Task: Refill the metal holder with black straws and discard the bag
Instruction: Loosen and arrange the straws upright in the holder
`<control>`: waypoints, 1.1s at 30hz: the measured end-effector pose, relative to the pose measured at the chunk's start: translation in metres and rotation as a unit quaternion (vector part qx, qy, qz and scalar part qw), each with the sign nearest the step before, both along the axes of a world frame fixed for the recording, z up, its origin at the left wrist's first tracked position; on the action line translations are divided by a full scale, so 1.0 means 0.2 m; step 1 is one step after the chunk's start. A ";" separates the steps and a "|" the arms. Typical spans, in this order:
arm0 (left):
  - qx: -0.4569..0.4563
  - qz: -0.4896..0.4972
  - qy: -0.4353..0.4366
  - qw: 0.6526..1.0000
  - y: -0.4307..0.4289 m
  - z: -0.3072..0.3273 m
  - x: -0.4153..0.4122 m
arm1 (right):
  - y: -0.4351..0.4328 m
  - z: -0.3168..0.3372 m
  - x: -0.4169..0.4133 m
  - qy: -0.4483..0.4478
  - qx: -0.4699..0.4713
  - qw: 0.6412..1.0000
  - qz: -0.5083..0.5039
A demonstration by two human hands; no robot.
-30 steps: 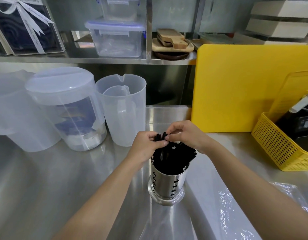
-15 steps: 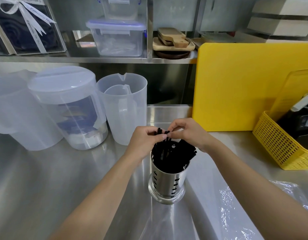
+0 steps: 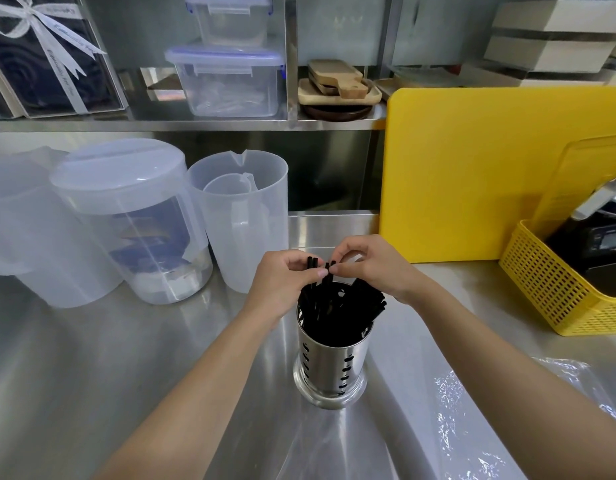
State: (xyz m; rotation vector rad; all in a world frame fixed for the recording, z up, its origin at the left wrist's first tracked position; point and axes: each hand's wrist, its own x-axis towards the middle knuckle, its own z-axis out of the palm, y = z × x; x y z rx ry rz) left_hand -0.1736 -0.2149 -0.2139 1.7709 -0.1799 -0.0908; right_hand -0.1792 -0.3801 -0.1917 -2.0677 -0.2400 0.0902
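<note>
A perforated metal holder (image 3: 329, 370) stands upright on the steel counter, packed with black straws (image 3: 341, 311). My left hand (image 3: 282, 285) and my right hand (image 3: 368, 266) meet just above its far rim. Both pinch the tops of a few straws that stick up higher than the rest. A clear plastic bag (image 3: 472, 417) lies crumpled on the counter at the lower right, under my right forearm.
Translucent plastic jugs (image 3: 246, 220) and a lidded container (image 3: 126, 216) stand at the left. A yellow cutting board (image 3: 472, 174) leans at the back right, beside a yellow basket (image 3: 548, 289) holding a black appliance. A shelf above carries boxes and wooden boards.
Both hands have risen slightly and drawn closer together over the holder, lifting a few straw tips higher. The holder has stayed in place.
</note>
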 end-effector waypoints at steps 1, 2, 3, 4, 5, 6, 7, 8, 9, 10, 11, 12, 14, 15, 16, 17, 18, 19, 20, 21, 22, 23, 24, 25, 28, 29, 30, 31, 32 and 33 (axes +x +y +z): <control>-0.002 0.002 0.007 1.000 0.00 0.00 0.00 | 0.00 0.00 0.00 -0.002 -0.001 1.000 0.001; -0.004 0.003 0.012 1.000 0.00 0.01 0.00 | 0.00 0.00 0.00 -0.005 -0.002 1.000 0.001; -0.008 0.001 0.013 1.000 0.00 0.02 -0.01 | 0.00 0.00 0.00 -0.011 -0.004 1.000 0.002; -0.013 -0.007 0.011 1.000 0.00 0.03 -0.01 | -0.01 0.00 0.00 -0.021 -0.005 1.000 0.003; -0.015 -0.018 0.006 1.000 0.00 0.05 -0.01 | -0.01 0.01 -0.01 -0.034 -0.002 0.999 0.004; -0.015 -0.032 -0.002 0.999 0.00 0.08 -0.01 | -0.01 0.02 -0.01 -0.048 0.004 0.999 0.004; -0.013 -0.046 -0.010 0.999 0.00 0.10 0.00 | -0.01 0.04 -0.01 -0.060 0.012 0.998 0.005; -0.009 -0.058 -0.017 0.998 0.00 0.12 0.00 | -0.02 0.06 -0.01 -0.071 0.020 0.997 0.006; -0.004 -0.067 -0.021 0.997 0.00 0.14 0.01 | -0.02 0.07 -0.01 -0.079 0.028 0.996 0.007; 0.006 -0.072 -0.023 0.997 0.01 0.15 0.01 | -0.02 0.09 -0.01 -0.084 0.038 0.996 0.009; 0.018 -0.074 -0.022 0.997 0.01 0.16 0.02 | -0.03 0.10 -0.01 -0.088 0.048 0.995 0.010; 0.030 -0.073 -0.020 0.997 0.01 0.16 0.02 | -0.03 0.11 -0.02 -0.090 0.056 0.994 0.011; 0.048 -0.077 -0.009 0.996 0.01 0.16 0.02 | -0.02 0.12 -0.02 -0.093 0.059 0.994 0.014; 0.057 -0.084 -0.002 0.995 0.01 0.15 0.02 | -0.02 0.12 -0.03 -0.093 0.057 0.994 0.017; 0.065 -0.093 0.005 0.994 0.01 0.15 0.01 | -0.02 0.12 -0.03 -0.090 0.054 0.994 0.019; 0.072 -0.100 0.009 0.992 0.00 0.15 0.01 | -0.01 0.11 -0.03 -0.086 0.050 0.995 0.022; 0.078 -0.102 0.010 0.992 0.00 0.15 0.00 | -0.01 0.11 -0.03 -0.084 0.047 0.995 0.023; 0.082 -0.099 0.008 0.992 0.00 0.15 0.00 | -0.01 0.11 -0.03 -0.083 0.044 0.995 0.023; 0.089 -0.094 -0.001 0.992 0.00 0.15 0.00 | -0.01 0.11 -0.03 -0.084 0.042 0.995 0.021; 0.099 -0.091 -0.014 0.991 0.00 0.16 0.00 | -0.01 0.11 -0.03 -0.085 0.044 0.995 0.018; 0.107 -0.090 -0.027 0.990 0.00 0.16 0.00 | -0.01 0.11 -0.03 -0.086 0.050 0.995 0.017; 0.109 -0.091 -0.035 0.989 0.00 0.17 0.00 | -0.01 0.11 -0.03 -0.087 0.058 0.994 0.016; 0.103 -0.092 -0.041 0.990 0.00 0.17 0.00 | -0.01 0.12 -0.03 -0.090 0.066 0.994 0.017; 0.090 -0.095 -0.042 0.991 0.00 0.18 0.00 | -0.01 0.13 -0.03 -0.096 0.071 0.993 0.019; 0.044 -0.122 -0.057 0.990 0.01 0.24 -0.02 | -0.01 0.14 -0.04 -0.126 0.091 0.987 0.028; 0.025 -0.119 -0.069 0.990 0.01 0.27 -0.02 | -0.01 0.15 -0.05 -0.137 0.100 0.985 0.025; -0.005 -0.098 -0.077 0.992 0.02 0.30 -0.02 | -0.01 0.15 -0.05 -0.149 0.108 0.983 0.019; -0.045 -0.064 -0.077 0.994 0.03 0.33 -0.01 | -0.02 0.15 -0.05 -0.161 0.112 0.981 0.010; -0.083 -0.027 -0.074 0.993 0.05 0.36 0.00 | -0.03 0.15 -0.06 -0.172 0.111 0.979 0.001; -0.109 0.009 -0.075 0.991 0.08 0.40 0.01 | -0.04 0.15 -0.06 -0.179 0.106 0.978 -0.006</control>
